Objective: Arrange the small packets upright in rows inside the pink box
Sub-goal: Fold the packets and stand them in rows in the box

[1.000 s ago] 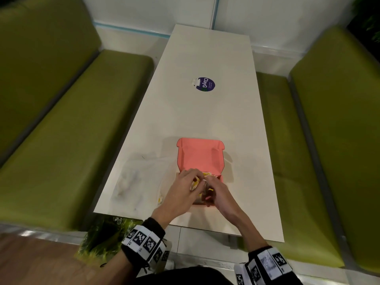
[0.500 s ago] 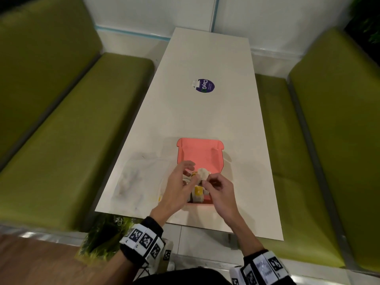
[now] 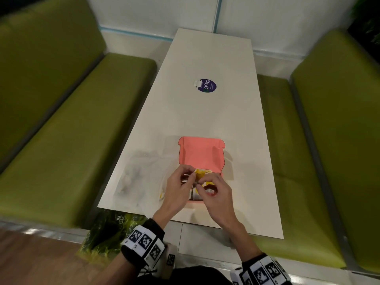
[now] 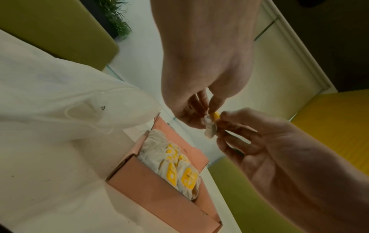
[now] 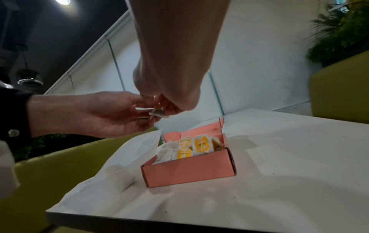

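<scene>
The pink box (image 3: 200,155) sits open near the table's front edge, its lid standing at the far side. Several white packets with yellow labels (image 4: 179,170) stand upright in rows inside the pink box (image 5: 187,170), leaning on each other. My left hand (image 3: 192,176) and right hand (image 3: 203,182) meet above the box's near half. Both pinch one small white packet with a yellow tag (image 4: 210,127) between thumb and fingertips, clear of the box. In the right wrist view the held packet (image 5: 158,112) hangs well above the packed ones (image 5: 191,146).
A clear plastic bag (image 3: 141,177) lies crumpled on the table left of the box, touching its side. A round purple sticker (image 3: 207,85) is farther up the white table (image 3: 205,120). Green benches (image 3: 61,140) run along both sides.
One second ago both hands were down in the box. They rose with a single packet, and now they hold it above the box with its yellow tag showing.
</scene>
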{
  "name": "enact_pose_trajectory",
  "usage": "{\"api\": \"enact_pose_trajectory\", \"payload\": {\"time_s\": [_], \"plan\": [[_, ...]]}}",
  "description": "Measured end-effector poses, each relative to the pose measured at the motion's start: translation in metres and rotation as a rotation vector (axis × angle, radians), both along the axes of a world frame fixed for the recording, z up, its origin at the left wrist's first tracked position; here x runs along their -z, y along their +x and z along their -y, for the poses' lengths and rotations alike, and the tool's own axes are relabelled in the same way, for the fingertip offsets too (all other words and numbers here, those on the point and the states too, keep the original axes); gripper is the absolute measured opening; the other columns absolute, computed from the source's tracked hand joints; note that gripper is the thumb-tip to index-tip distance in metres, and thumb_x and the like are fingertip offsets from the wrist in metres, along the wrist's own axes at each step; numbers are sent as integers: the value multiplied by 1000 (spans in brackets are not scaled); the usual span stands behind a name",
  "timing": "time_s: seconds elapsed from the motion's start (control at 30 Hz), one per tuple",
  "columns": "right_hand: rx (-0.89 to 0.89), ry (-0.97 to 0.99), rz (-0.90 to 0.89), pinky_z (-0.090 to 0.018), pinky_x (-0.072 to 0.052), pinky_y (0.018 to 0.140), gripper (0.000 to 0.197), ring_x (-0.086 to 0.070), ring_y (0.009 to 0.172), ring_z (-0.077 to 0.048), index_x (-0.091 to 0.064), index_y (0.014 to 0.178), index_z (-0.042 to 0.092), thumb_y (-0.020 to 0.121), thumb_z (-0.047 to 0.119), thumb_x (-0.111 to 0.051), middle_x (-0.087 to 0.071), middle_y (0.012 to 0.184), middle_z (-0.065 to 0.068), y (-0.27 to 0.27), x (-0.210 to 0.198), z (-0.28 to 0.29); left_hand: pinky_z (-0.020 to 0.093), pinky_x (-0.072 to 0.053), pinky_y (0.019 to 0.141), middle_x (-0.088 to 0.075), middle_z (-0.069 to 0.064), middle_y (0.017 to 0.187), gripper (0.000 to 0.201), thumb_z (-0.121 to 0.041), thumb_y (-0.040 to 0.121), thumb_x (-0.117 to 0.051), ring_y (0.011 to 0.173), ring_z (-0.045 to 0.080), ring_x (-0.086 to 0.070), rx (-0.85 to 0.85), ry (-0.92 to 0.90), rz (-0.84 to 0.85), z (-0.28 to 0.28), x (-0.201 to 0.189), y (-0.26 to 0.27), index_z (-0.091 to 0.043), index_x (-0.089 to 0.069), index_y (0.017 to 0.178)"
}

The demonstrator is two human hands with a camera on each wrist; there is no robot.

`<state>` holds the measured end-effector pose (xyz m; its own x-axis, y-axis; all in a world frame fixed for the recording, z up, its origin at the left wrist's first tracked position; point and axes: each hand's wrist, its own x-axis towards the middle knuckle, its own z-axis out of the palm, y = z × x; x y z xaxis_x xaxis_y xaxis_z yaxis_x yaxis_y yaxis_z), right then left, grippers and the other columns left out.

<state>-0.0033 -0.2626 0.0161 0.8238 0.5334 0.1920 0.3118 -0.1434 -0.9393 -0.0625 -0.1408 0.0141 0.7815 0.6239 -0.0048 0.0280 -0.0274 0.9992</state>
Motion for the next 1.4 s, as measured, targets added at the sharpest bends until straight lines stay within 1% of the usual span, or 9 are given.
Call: {"api": "enact_pose_trajectory", "payload": {"time_s": [0.17, 0.4, 0.67, 0.83, 0.97, 1.03, 1.17, 1.27, 1.4], "plan": [[157, 62, -163, -19, -48, 62, 22, -59, 71, -13, -59, 88, 11, 80, 5, -79, -62, 85, -2, 1, 4, 4, 24, -54, 63, -66, 5, 90, 10, 3, 94, -59, 78, 16, -65, -20, 16, 19, 4, -3, -2, -7, -60, 96], [159, -22, -231, -14, -50, 69, 20, -65, 87, -12, -65, 107, 17, 88, 17, -72, -67, 99, 0, 0, 9, -2, 16, -49, 60, -62, -1, 86, 11, 2, 97, -55, 70, 10, -62, 42, 126, 40, 9, -8, -4, -9, -58, 95], [134, 32, -272, -20, -50, 74, 4, -67, 80, -15, -71, 88, 12, 90, 11, -68, -71, 83, 1, 6, 6, 2, 26, -55, 71, -69, -6, 91, 25, -3, 91, -66, 86, 14, -69, 138, 145, -18, 3, -6, -9, -28, -65, 89], [24, 41, -280, -34, -51, 75, 5, -64, 80, -26, -73, 84, 14, 88, 12, -71, -71, 82, -1, 9, 3, 11, 20, -53, 69, -71, -2, 78, 28, 12, 85, -61, 75, 11, -69, 103, 75, -46, -4, -8, -8, -14, -69, 80], [-113, -35, -264, -30, -45, 69, 12, -55, 72, -9, -72, 81, 21, 88, 11, -71, -66, 77, 8, 11, 2, 16, 28, -56, 69, -71, 4, 75, 20, 15, 85, -60, 72, 18, -67, 71, -35, -16, -12, -9, -5, -2, -69, 82], [-106, -45, -270, -28, -46, 72, 7, -58, 77, -10, -73, 85, 18, 89, 12, -70, -68, 81, 7, 13, 3, 18, 26, -55, 67, -70, 2, 74, 19, 17, 85, -58, 69, 15, -65, 55, -106, 1, -14, -13, -5, 2, -69, 82], [-104, -17, -335, -23, -49, 78, 9, -63, 85, -11, -75, 91, 15, 91, 9, -68, -72, 90, 2, 13, 0, 16, 24, -55, 68, -70, 2, 78, 17, 15, 87, -58, 73, 13, -67, 32, -209, 25, -12, -18, -4, 3, -70, 85], [-124, 65, -497, -21, -42, 65, 14, -54, 71, -9, -76, 89, 14, 92, 8, -65, -70, 87, -1, 6, -3, 10, 24, -55, 70, -71, 3, 79, 16, 13, 87, -59, 76, 15, -69, 5, -235, 30, -9, -16, -3, 2, -71, 86], [-138, 142, -632, -26, -38, 59, 15, -49, 77, -14, -77, 91, 10, 92, 6, -63, -72, 95, -3, 6, -5, 11, 22, -55, 72, -72, 8, 84, 15, 10, 87, -63, 80, 17, -69, 0, -169, 12, -9, -12, -4, -2, -73, 86]]}}
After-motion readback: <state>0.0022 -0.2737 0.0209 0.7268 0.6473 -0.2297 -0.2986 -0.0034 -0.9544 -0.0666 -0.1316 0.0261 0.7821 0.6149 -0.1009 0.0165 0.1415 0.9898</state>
